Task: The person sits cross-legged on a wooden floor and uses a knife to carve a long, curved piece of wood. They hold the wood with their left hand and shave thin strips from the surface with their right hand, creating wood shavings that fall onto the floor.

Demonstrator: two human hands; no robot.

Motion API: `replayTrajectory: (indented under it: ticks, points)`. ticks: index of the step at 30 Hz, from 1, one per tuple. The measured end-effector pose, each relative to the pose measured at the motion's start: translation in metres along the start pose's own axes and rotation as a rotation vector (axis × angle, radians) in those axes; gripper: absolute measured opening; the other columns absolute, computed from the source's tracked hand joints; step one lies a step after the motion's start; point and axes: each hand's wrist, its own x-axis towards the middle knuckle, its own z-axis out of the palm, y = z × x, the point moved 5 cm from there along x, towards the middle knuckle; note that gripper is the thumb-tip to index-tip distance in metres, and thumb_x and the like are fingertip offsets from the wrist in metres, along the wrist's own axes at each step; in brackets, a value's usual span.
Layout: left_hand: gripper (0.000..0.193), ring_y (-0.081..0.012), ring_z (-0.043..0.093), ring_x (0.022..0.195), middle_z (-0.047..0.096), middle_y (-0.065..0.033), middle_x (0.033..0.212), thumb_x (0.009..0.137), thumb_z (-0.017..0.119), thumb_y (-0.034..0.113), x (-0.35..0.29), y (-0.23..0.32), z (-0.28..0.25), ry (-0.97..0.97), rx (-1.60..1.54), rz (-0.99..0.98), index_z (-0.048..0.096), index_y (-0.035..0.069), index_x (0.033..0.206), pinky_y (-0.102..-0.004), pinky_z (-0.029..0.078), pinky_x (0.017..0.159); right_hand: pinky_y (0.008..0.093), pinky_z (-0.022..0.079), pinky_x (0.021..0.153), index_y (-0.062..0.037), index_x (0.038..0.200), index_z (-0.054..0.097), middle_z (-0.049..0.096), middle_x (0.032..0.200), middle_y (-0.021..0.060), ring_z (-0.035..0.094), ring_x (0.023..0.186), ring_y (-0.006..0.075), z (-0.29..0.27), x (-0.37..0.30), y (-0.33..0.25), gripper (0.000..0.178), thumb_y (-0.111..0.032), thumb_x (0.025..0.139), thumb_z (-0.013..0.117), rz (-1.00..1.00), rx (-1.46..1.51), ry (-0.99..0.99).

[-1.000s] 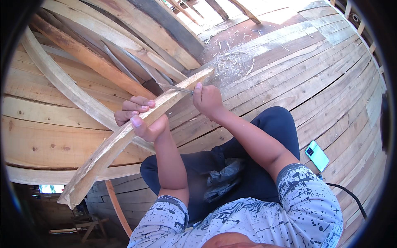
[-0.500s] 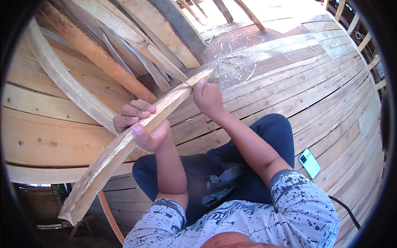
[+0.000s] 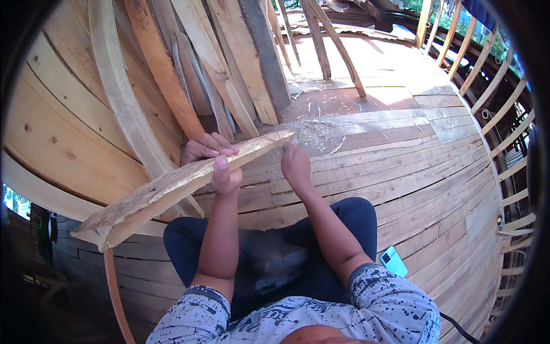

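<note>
A long, slightly curved piece of timber point(image 3: 154, 198) lies slantwise before me, its thick end at lower left and its narrow end at upper right. My left hand point(image 3: 220, 166) grips it near the middle, fingers on the far side and thumb on the near side. Close to the narrow tip, my right hand point(image 3: 296, 166) is closed around a thin-bladed tool point(image 3: 277, 128). That slim blade crosses the timber's upper face; its handle is hidden in the fist, so the exact kind does not show.
Curved ribs point(image 3: 120, 86) and loose planks point(image 3: 163, 69) lean at upper left. Wood shavings point(image 3: 321, 135) are scattered on the plank floor point(image 3: 412, 172) beyond the narrow tip. A light blue phone point(image 3: 393, 261) lies right of my crossed legs. Upright slats point(image 3: 510, 137) line the right side.
The view has shifted, and the timber now lies flatter across it. My right hand and the blade are closer to the timber's narrow tip. The left hand keeps its grip.
</note>
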Motion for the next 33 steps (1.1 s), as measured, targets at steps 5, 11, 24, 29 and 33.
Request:
replayTrajectory:
  ticks: [5, 11, 24, 29, 33]
  points:
    - [0.033, -0.0134, 0.049, 0.057, 0.05, -0.0066, 0.067, 0.081, 0.071, 0.02, 0.005, -0.006, -0.005, 0.024, -0.068, 0.02, 0.041, 0.008, 0.085, -0.0235, 0.047, 0.056, 0.0577, 0.046, 0.065, 0.0037, 0.072, 0.065, 0.061, 0.069, 0.0308, 0.061, 0.066, 0.0507, 0.003, -0.013, -0.022, 0.063, -0.036, 0.106, 0.031, -0.162, -0.035, 0.035]
    - [0.037, -0.0137, 0.045, 0.052, 0.047, -0.0058, 0.06, 0.079, 0.07, 0.031, -0.001, 0.003, -0.018, 0.148, 0.11, 0.011, 0.041, 0.008, 0.081, -0.0245, 0.042, 0.052, 0.054, 0.043, 0.058, 0.0017, 0.079, 0.058, 0.06, 0.067, 0.027, 0.059, 0.064, 0.0497, -0.01, -0.042, -0.062, 0.048, -0.033, 0.106, 0.038, -0.262, 0.143, -0.003]
    - [0.036, -0.0084, 0.04, 0.063, 0.044, -0.002, 0.072, 0.081, 0.074, 0.014, -0.013, -0.013, -0.019, 0.096, 0.074, 0.026, 0.039, 0.009, 0.086, -0.0237, 0.037, 0.061, 0.0579, 0.045, 0.074, 0.0041, 0.091, 0.058, 0.063, 0.086, 0.0329, 0.061, 0.086, 0.0527, 0.014, -0.026, -0.022, 0.044, -0.034, 0.105, 0.041, -0.242, -0.023, -0.093]
    - [0.036, -0.0092, 0.044, 0.062, 0.046, -0.0028, 0.072, 0.084, 0.073, 0.018, -0.011, -0.015, -0.008, 0.093, 0.098, 0.008, 0.038, 0.009, 0.086, -0.0243, 0.044, 0.06, 0.0574, 0.046, 0.078, 0.0052, 0.096, 0.059, 0.063, 0.091, 0.0343, 0.061, 0.091, 0.0514, 0.013, -0.009, 0.0, 0.044, -0.035, 0.104, 0.043, -0.205, -0.037, -0.213]
    - [0.037, -0.0087, 0.04, 0.063, 0.043, -0.0013, 0.073, 0.081, 0.075, 0.015, -0.007, -0.016, -0.012, 0.126, 0.058, -0.019, 0.038, 0.009, 0.085, -0.0248, 0.037, 0.061, 0.0569, 0.047, 0.076, 0.005, 0.094, 0.06, 0.064, 0.088, 0.0325, 0.062, 0.087, 0.0508, 0.011, -0.014, -0.012, 0.041, -0.033, 0.103, 0.046, -0.226, -0.107, -0.129]
